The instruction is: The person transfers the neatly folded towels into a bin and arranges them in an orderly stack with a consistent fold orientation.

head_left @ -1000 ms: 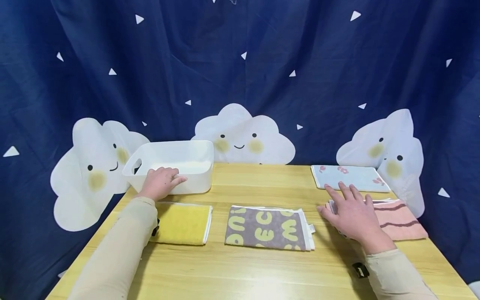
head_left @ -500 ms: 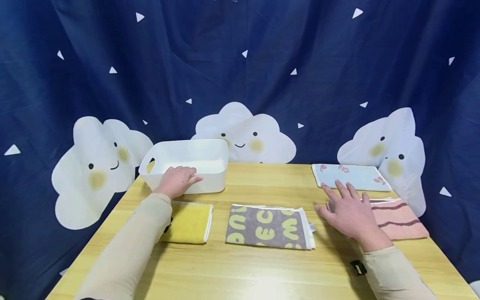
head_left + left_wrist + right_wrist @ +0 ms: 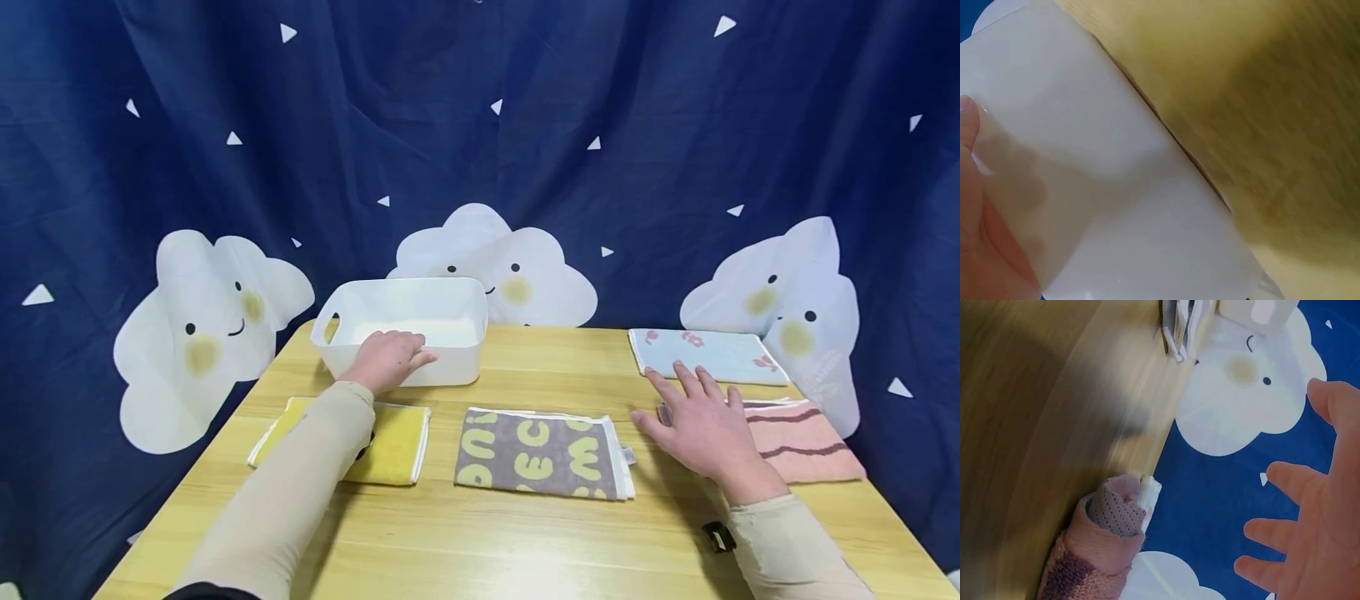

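My left hand [image 3: 386, 360] grips the near rim of a white plastic bin [image 3: 453, 367] with an oval handle hole, at the back left of the table. The thumb lies outside the front wall and the fingers reach over the rim. In the left wrist view the bin's smooth wall [image 3: 1110, 144] fills the middle, beside the hand [image 3: 988, 231]. My right hand [image 3: 705, 433], fingers spread and holding nothing, hovers over the left end of a folded pink towel [image 3: 806, 442] with dark wavy stripes. From the right wrist, that pink towel's folded end [image 3: 1097, 550] shows below the hand [image 3: 1322, 519].
Partly under my left forearm lies a folded yellow towel [image 3: 393, 442]. A grey towel [image 3: 540, 458] with yellow letters is in the centre, and a light blue floral one [image 3: 708, 354] at the back right. Behind the wooden table [image 3: 450, 550] hangs a navy curtain [image 3: 480, 150].
My left hand has slid the bin to the right along the back of the table, uncovering the yellow towel's left edge. The right hand has stayed nearly in place over the pink towel.
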Demonstrator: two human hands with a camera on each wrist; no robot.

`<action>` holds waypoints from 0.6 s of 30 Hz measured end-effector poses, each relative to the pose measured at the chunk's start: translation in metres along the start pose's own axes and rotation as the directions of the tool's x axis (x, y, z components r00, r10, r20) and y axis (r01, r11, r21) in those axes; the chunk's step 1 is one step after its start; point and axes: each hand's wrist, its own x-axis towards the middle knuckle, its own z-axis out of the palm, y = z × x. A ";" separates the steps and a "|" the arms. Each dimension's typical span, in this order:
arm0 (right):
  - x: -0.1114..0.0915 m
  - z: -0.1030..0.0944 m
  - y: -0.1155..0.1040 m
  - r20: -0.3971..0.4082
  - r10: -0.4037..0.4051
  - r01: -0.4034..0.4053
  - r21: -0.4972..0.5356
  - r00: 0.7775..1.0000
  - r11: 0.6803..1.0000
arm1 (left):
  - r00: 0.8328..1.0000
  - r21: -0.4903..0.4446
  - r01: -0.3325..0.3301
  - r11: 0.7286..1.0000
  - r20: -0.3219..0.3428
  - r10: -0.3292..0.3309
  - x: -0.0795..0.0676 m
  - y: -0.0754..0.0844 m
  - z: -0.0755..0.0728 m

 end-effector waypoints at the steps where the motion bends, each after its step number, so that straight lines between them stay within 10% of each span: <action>1: 0.000 0.000 0.000 0.001 0.000 0.000 0.001 1.000 1.000 | 1.000 0.000 -0.001 1.000 0.005 0.001 0.002 0.003 0.000; 18: 0.001 0.002 0.000 0.003 0.001 -0.001 0.007 1.000 1.000 | 0.997 0.020 -0.067 0.998 -0.027 0.067 0.025 0.058 0.011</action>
